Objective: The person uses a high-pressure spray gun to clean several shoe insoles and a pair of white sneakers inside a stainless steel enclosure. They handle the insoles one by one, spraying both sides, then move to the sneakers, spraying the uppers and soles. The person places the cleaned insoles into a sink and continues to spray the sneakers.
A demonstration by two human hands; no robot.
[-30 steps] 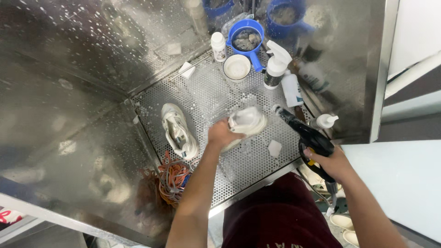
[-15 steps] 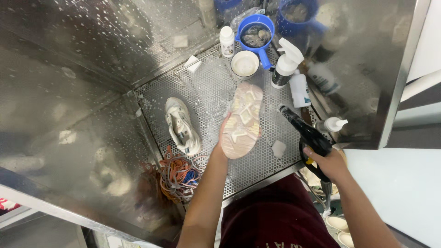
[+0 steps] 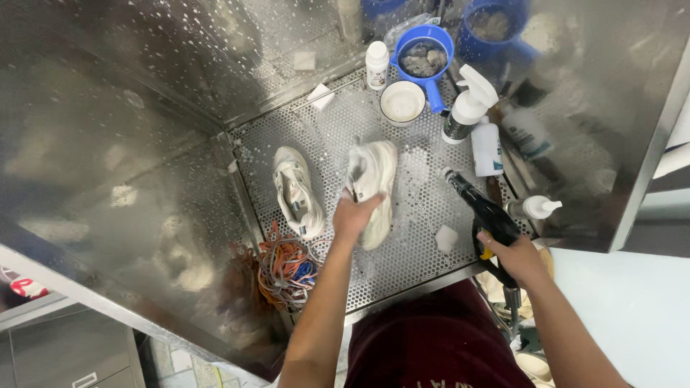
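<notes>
My left hand (image 3: pixel 353 215) grips a white sneaker (image 3: pixel 374 188) over the perforated steel floor (image 3: pixel 410 244) of a wash cabinet, the shoe blurred and turned on its side. My right hand (image 3: pixel 516 260) holds a black spray gun (image 3: pixel 483 213) whose nozzle points up and left toward the shoe. A second white sneaker (image 3: pixel 296 191) lies on the perforated floor to the left, upper side showing.
A tangle of orange and blue laces (image 3: pixel 286 263) lies at the front left. At the back stand a blue scoop (image 3: pixel 425 59), a white bowl (image 3: pixel 402 102), a small white bottle (image 3: pixel 376 65) and spray bottles (image 3: pixel 467 109). A white sponge (image 3: pixel 446 238) lies near the gun. Wet steel walls enclose the cabinet.
The sneaker in my left hand has been turned from sole-up to its side and lowered a little. The spray gun has stayed nearly where it was.
</notes>
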